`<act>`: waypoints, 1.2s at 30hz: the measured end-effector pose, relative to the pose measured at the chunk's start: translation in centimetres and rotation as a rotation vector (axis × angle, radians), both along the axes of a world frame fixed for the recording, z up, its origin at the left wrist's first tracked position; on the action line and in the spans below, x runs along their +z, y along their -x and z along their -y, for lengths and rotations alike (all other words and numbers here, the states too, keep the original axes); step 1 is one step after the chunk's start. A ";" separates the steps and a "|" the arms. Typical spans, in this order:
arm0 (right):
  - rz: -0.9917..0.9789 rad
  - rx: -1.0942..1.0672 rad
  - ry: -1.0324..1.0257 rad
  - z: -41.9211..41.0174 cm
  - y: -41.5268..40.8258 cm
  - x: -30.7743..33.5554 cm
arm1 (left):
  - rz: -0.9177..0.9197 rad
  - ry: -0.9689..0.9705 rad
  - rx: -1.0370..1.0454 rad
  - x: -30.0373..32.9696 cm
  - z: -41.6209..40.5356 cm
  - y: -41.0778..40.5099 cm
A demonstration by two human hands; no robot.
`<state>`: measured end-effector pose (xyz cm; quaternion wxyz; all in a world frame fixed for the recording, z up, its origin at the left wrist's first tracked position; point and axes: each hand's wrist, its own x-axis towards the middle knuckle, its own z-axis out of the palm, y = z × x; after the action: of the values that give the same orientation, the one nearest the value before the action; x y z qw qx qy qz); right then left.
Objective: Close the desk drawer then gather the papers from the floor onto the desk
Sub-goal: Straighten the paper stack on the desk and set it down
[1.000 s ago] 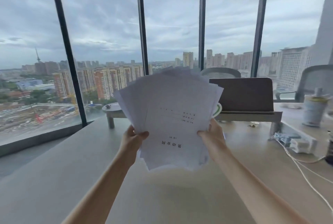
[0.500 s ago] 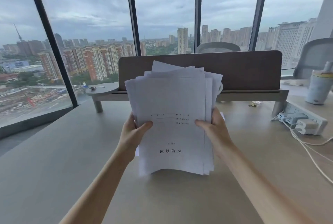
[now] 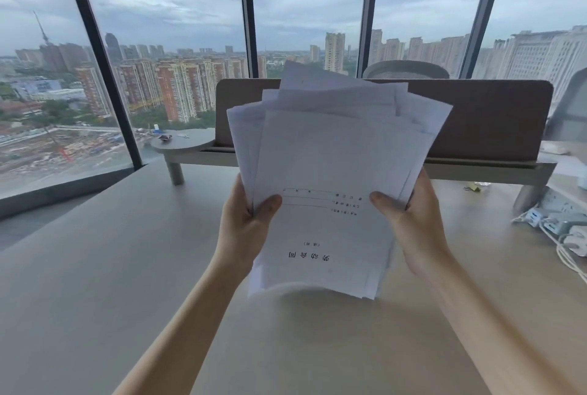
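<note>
1. White papers (image 3: 330,178) are now fanned wider at the top than half a second before, when the sheets were more squared; they stand nearly upright above the middle of the desk (image 3: 95,267).
2. Your left hand (image 3: 244,223) pinches the left side of the stack, thumb on the front sheet; your right hand (image 3: 409,220) pinches the right side the same way.
3. Your fingers behind the sheets are hidden, and the small print is hard to read. You cannot tell whether the lower edge touches the desk.
4. Behind the papers a brown divider panel (image 3: 495,121) stands along the far edge. A power strip (image 3: 559,220) with cables lies near the right edge. Large windows (image 3: 158,29) show a city.
</note>
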<state>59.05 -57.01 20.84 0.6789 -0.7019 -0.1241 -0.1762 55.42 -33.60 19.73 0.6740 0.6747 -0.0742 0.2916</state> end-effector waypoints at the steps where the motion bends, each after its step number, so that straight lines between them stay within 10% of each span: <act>1: 0.006 0.011 -0.008 -0.2 0.4 0.3 | 0.007 0.004 0.004 0.1 -0.1 0.4; 36: 0.029 0.025 0.086 -1.7 0.6 1.7 | -0.169 -0.027 -0.122 -1.1 -1.0 -0.2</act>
<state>58.42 -55.34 22.57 0.6484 -0.7261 -0.1501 -0.1727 55.64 -32.64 18.67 0.6852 0.7002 -0.0620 0.1907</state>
